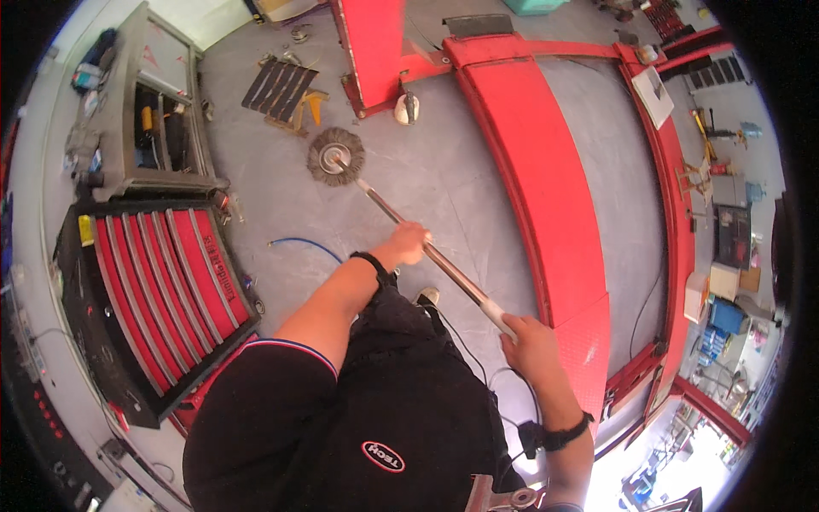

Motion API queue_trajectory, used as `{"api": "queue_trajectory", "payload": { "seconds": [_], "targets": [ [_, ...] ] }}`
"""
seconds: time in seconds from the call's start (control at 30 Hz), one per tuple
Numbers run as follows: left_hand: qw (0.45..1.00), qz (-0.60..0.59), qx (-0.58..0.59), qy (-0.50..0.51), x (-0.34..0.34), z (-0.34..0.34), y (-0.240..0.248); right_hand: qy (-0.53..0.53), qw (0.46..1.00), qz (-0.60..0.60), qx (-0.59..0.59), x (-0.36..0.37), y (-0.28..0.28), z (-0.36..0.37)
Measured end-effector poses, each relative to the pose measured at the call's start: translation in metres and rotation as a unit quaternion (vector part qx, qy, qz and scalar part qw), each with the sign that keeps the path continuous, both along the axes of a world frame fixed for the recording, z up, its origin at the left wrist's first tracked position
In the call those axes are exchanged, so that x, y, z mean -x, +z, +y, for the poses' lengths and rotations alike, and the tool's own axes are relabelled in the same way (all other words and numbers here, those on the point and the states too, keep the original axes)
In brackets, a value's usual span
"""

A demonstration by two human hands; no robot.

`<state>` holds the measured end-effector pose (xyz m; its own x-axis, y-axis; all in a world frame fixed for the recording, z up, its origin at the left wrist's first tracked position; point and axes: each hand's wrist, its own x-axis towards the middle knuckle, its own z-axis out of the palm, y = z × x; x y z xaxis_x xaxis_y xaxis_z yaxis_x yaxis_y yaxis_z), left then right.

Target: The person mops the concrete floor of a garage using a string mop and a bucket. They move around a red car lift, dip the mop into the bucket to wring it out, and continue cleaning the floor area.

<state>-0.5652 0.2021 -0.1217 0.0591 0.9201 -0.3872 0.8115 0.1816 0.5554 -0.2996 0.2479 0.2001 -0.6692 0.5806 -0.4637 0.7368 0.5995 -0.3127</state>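
A mop with a round, grey-brown fringed head rests on the grey floor ahead of me. Its long metal pole runs back toward my body on the right. My left hand is closed round the middle of the pole. Nearer the pole's pale end, my right hand grips it too, with the fingers wrapped round. Both wrists wear dark bands.
At left stand a red and black tool chest and a grey cabinet. A red vehicle lift ramp runs along the right, near a red post. A blue hose and dark slatted mat lie on the floor.
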Motion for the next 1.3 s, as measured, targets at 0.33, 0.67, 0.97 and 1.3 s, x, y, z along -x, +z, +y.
{"api": "queue_trajectory", "payload": {
  "seconds": [0.33,0.67,0.97,1.3],
  "targets": [
    [0.996,-0.064,0.05,0.021,-0.091,-0.03,0.057,0.005,0.999,0.029,0.02,-0.077,0.043,0.007],
    [0.992,-0.013,0.006,0.121,0.052,-0.05,0.016,0.072,0.996,0.029,0.035,0.065,-0.005,0.007],
    [0.973,0.027,-0.03,0.226,0.27,-0.067,-0.015,0.135,0.987,0.04,0.073,0.283,-0.052,0.021],
    [0.949,0.025,-0.05,0.311,0.301,-0.073,0.011,0.195,0.977,0.01,0.089,0.351,-0.011,0.032]
  ]
}}
